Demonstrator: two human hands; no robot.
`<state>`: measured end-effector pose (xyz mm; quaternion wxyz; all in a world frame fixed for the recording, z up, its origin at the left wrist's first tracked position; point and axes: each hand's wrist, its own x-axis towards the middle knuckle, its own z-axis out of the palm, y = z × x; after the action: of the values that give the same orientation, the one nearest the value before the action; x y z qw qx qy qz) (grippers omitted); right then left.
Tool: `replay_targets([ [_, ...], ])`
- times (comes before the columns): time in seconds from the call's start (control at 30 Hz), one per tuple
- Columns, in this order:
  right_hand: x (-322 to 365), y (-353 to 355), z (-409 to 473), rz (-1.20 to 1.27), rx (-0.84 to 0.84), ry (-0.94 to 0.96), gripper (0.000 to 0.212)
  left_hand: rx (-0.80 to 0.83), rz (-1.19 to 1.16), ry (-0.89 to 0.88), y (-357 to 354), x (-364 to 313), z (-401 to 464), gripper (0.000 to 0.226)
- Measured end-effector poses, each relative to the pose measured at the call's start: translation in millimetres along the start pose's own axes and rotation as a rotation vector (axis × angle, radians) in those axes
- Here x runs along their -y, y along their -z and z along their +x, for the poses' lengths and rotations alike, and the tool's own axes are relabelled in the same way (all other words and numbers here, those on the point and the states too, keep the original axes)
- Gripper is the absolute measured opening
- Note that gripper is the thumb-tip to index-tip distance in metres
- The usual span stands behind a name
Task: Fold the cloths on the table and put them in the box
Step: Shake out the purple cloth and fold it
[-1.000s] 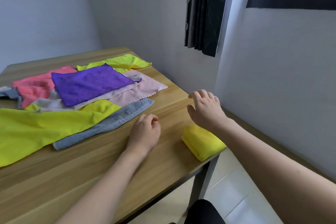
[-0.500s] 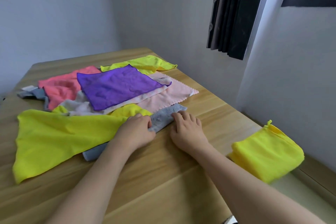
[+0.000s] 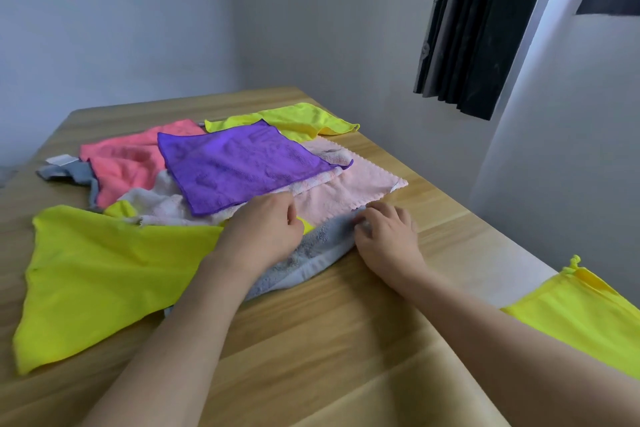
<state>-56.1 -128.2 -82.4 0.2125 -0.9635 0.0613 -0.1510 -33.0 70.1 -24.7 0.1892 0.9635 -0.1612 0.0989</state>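
Several cloths lie spread on the wooden table (image 3: 339,333). A grey towel (image 3: 311,253) lies at the near edge of the pile, partly under a large yellow cloth (image 3: 104,277). My left hand (image 3: 263,236) rests on the grey towel with curled fingers gripping its upper edge. My right hand (image 3: 388,239) pinches the towel's right corner. Behind them lie a purple cloth (image 3: 239,166), a pale pink cloth (image 3: 349,187), a coral cloth (image 3: 131,159), a whitish cloth (image 3: 156,201) and a far yellow cloth (image 3: 294,118). A folded yellow cloth (image 3: 581,315) sits at the table's right edge. No box is in view.
The table's right edge runs close to a grey wall (image 3: 554,156). A dark curtain (image 3: 478,28) hangs at the window, upper right. Another grey cloth (image 3: 65,172) with a white label lies at the pile's far left.
Both hands moved from near the folded yellow cloth to the grey towel and took hold of it. The view swung left, so the folded yellow cloth now lies far right.
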Motion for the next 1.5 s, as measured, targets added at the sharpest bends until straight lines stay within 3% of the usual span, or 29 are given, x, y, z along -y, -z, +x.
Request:
replay_targets([
  [0.13, 14, -7, 43, -0.074, -0.097, 0.107, 0.03, -0.103, 0.169, 0.043, -6, 24, 28, 0.016],
  [0.37, 37, -31, 116, -0.074, 0.041, 0.073, 0.055, -0.114, 0.269, 0.071, -22, 50, 74, 0.028],
  [0.6, 49, -44, 152, -0.1, 0.021, 0.115, 0.035, -0.176, 0.12, 0.097, -18, 62, 94, 0.017],
  [0.83, 62, -24, 162, -0.084, -0.19, 0.127, 0.034, -0.145, 0.156, 0.11, -11, 69, 92, 0.017],
  [0.97, 73, 9, 157, -0.104, -0.314, 0.174, 0.029, -0.227, 0.07, 0.168, 9, 69, 88, 0.018],
  [1.13, 82, 68, 144, -0.005, -0.408, 0.17, 0.026, -0.354, 0.193, 0.153, 44, 48, 67, 0.014],
  [1.3, 83, 142, 116, 0.019, -0.486, 0.132, 0.026, -0.533, -0.141, 0.09, 119, -7, 46, 0.014],
  [1.5, 72, 223, 68, 0.08, -0.471, 0.09, 0.036, -0.378, -0.799, 0.02, 188, -91, 16, 0.019],
])
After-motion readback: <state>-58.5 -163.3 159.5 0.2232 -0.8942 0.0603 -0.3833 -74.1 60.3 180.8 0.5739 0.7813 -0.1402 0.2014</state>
